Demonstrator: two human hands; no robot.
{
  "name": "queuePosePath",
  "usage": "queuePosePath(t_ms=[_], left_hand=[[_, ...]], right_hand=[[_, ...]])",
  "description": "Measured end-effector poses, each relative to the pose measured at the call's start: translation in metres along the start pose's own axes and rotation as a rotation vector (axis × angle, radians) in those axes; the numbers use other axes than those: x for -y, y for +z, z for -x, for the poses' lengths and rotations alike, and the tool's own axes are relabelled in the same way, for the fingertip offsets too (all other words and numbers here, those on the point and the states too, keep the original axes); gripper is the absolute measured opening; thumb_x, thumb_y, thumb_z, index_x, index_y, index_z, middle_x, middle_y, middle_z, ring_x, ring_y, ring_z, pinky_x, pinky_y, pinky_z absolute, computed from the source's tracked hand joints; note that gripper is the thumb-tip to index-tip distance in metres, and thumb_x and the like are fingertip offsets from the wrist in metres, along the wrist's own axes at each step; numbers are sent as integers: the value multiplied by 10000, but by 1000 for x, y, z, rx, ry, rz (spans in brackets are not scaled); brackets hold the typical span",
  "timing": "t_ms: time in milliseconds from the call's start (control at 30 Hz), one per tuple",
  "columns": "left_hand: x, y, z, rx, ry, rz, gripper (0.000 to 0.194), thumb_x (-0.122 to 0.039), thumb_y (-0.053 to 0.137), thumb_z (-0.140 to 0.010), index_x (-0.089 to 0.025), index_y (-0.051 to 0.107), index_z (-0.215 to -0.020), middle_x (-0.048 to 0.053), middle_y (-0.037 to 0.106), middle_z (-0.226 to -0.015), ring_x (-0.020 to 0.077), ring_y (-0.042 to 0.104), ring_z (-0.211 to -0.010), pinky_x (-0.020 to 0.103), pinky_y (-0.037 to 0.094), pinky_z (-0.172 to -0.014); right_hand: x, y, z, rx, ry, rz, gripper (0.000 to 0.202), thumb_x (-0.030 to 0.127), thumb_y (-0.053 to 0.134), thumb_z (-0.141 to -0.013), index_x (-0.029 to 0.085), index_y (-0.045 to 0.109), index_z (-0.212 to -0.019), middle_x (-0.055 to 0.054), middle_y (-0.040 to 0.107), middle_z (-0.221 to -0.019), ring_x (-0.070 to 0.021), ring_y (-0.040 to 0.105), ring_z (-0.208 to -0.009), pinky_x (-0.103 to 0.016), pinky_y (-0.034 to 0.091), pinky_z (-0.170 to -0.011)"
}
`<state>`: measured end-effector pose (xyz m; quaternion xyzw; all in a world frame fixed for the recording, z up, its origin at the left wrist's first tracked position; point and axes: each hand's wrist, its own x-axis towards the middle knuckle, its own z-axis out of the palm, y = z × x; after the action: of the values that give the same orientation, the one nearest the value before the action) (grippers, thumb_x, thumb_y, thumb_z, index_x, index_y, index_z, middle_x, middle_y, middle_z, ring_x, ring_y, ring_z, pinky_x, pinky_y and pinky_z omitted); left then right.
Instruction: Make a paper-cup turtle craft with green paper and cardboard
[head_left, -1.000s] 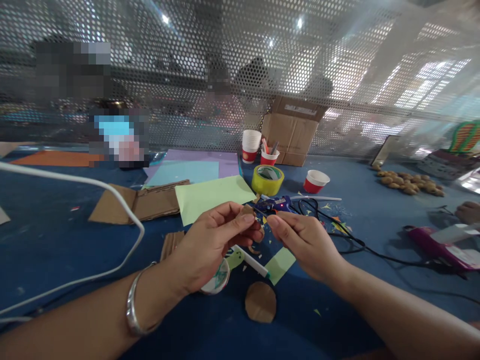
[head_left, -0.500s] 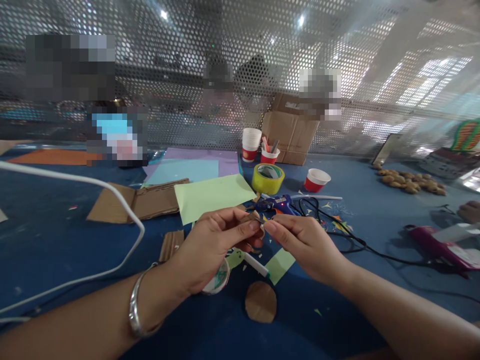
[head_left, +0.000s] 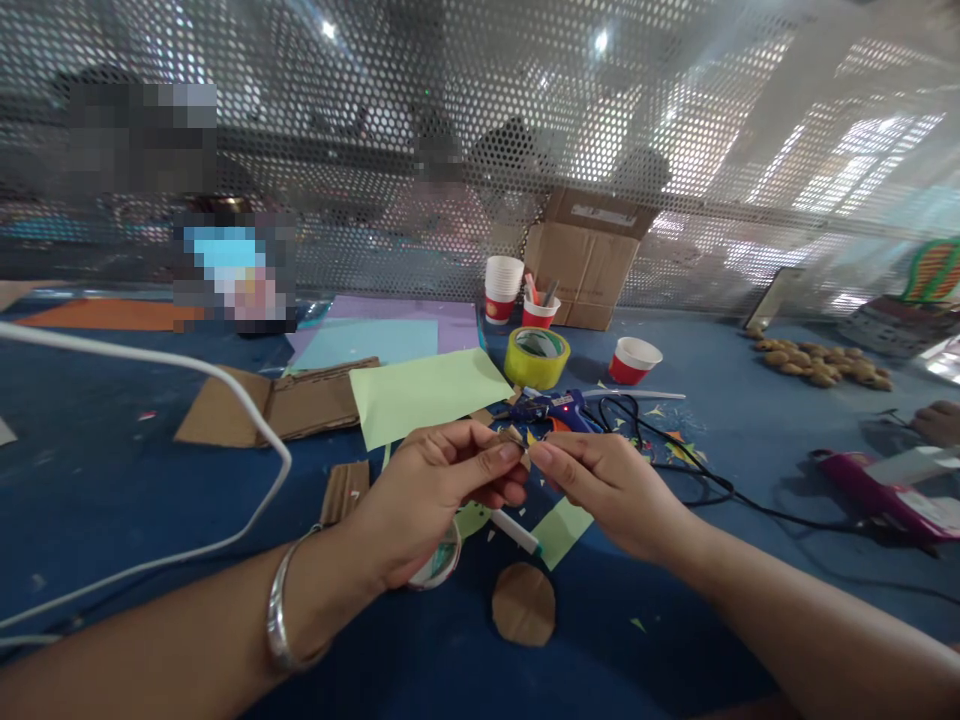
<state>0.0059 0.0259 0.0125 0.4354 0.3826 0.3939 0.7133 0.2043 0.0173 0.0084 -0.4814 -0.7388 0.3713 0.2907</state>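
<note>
Brown scrap [head_left: 513, 436]: left hand [head_left: 439, 480] pinches it, right hand's [head_left: 619, 485] hold unclear (box label [head_left: 604, 217] illegible)

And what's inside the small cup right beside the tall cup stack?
At least one slim orange-red item and a dark grey one stick up above the rim of the cup. Its wall hides their lower ends and anything deeper inside.
</note>
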Motion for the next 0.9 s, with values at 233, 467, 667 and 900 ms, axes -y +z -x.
queuePosePath(t_ms=[233, 467, 667, 900], left_hand=[[0, 0, 1, 14, -5, 9, 214, -296, 835, -753, -136, 704, -698, 25, 708, -661, 99, 632, -586, 187, 455, -558], [-2, -1, 0, 20, 25, -30, 197, -291, 846, -725, -143, 726, -678, 2, 674, -653, 79, 565, -568, 198, 417, -566], [1, -3, -3, 3, 44, -12, 133, -260, 838, -729, -157, 769, -681, 12, 679, -674, 96, 541, -615, 214, 418, -594], [2, -5, -2, 21, 29, -25, 99, -230, 834, -748, -164, 783, -694, -5, 682, -660, 71, 537, -601, 184, 412, -586]], right_hand=[[3, -1, 1, -5, -2, -10, 507, 567, 460, -994, 184, 527, -668, 55, 374, -580, -87, 305, -526, -230, 271, -493], [3, -2, 1, 22, 6, -21, 523, 571, 450, -999, 179, 552, -668, 49, 410, -588, -91, 334, -537, -231, 283, -507], [2, -4, -1, 23, 19, -8, 527, 586, 443, -996, 173, 629, -727, 40, 451, -608, -96, 365, -550, -237, 290, -511], [2, -5, 0, 29, -3, -24, 504, 559, 456, -1004, 174, 664, -754, 37, 485, -627, -90, 346, -551, -235, 277, -515]])
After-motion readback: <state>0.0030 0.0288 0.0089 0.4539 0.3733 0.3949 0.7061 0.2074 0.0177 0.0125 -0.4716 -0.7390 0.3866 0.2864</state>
